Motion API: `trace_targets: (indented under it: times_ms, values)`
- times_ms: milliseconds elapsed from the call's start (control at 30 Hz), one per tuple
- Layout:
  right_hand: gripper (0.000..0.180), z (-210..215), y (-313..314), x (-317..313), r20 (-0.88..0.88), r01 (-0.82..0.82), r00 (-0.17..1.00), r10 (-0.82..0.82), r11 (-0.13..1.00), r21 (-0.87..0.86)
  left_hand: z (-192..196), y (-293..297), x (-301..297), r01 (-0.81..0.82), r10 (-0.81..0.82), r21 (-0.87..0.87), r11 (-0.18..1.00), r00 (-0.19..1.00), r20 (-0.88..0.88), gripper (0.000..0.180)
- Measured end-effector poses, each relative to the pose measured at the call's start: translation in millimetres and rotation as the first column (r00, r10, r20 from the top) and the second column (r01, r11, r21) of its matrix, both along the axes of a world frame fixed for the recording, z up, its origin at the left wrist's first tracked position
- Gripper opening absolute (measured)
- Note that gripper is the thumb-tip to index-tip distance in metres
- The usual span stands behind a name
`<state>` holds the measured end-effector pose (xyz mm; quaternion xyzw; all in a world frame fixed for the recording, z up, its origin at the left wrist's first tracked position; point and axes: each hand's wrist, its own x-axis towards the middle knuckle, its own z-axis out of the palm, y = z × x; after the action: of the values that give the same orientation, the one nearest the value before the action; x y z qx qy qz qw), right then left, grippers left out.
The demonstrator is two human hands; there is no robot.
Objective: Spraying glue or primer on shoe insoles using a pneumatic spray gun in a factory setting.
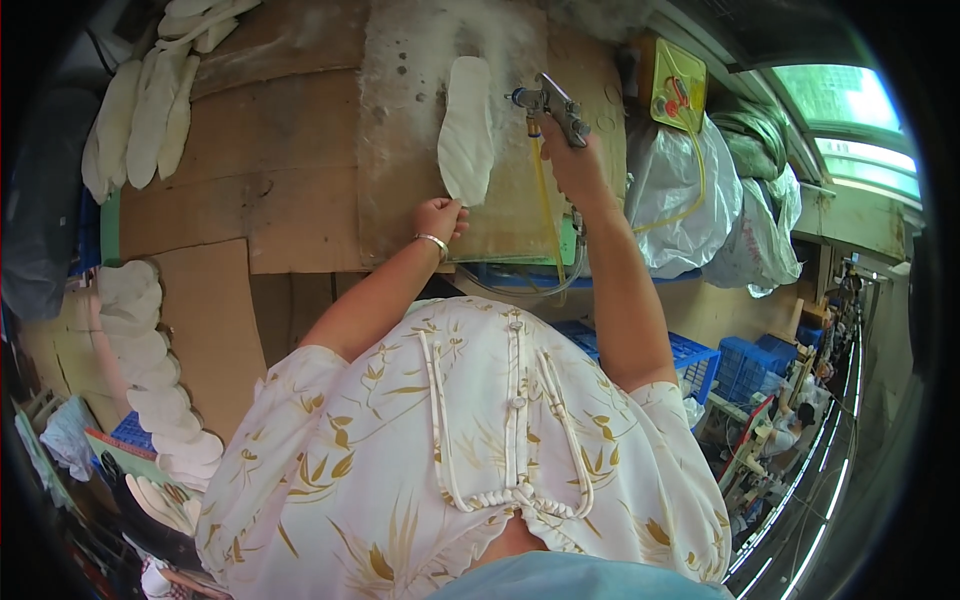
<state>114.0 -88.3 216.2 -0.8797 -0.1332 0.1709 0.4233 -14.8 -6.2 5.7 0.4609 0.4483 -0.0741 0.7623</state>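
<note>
A white insole [467, 130] lies flat on the stained cardboard sheet [400, 200], its long side running away from me. My left hand [440, 217] pinches the insole's near end between thumb and fingers. In my right hand [573, 165] is a metal spray gun [555, 108], held just right of the insole with its nozzle turned left toward it. A yellow hose [545, 215] hangs down from the gun. My right fingers are wrapped round its handle; the trigger is partly hidden by them.
White insoles [140, 125] lie piled at the far left, and an overlapping row [155, 370] runs down the left side. On the right stand a yellow container [678, 85] and plastic bags [685, 195]. Blue crates [750, 370] sit lower right.
</note>
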Motion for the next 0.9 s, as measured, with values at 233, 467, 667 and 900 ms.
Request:
trace_targets:
  times_ms: [233,467,667,900]
  values:
    - [0.030,8.5,-0.5,0.9,-0.030,0.019,0.999,-0.020,0.999,-0.046,0.8,-0.4,0.2,0.012,-0.012,-0.008,1.000,1.000,-0.009,0.019]
    - [0.028,9.5,-42.9,-43.0,-0.219,-0.122,0.972,0.082,0.977,-0.178,0.0,-2.1,1.4,-0.005,0.005,-0.030,1.000,1.000,-0.005,0.019]
    - [0.028,14.1,-56.3,-62.3,-0.267,-0.250,0.944,0.192,0.947,-0.203,1.2,-1.3,-0.3,-0.061,0.061,-0.066,0.996,0.998,0.006,0.018]
    - [0.031,19.1,-27.1,-22.0,-0.182,-0.110,0.979,0.096,0.991,-0.071,-0.9,-6.9,-0.5,-0.113,0.114,-0.045,0.993,0.993,0.017,0.016]
